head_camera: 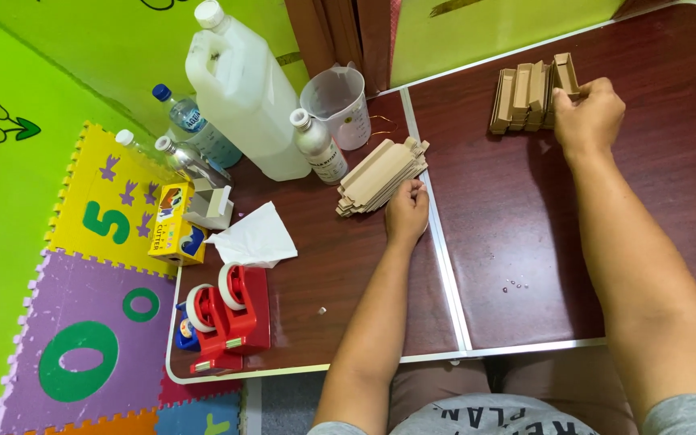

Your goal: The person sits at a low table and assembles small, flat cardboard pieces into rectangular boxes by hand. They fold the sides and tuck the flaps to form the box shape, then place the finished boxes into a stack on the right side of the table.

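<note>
Red tape dispensers (223,316) stand at the near left corner of the dark worktop (509,242); a white tissue (255,238) lies beyond them. Left hand (407,213) rests at mid-worktop, fingers curled loosely against the near end of a flat cardboard stack (382,175), holding nothing. Behind the stack stand a measuring jug (338,103), small bottle (319,147) and large white jug (243,89). Far right, right hand (588,117) has fingers closed on one piece of the folded boxes (525,97).
</note>
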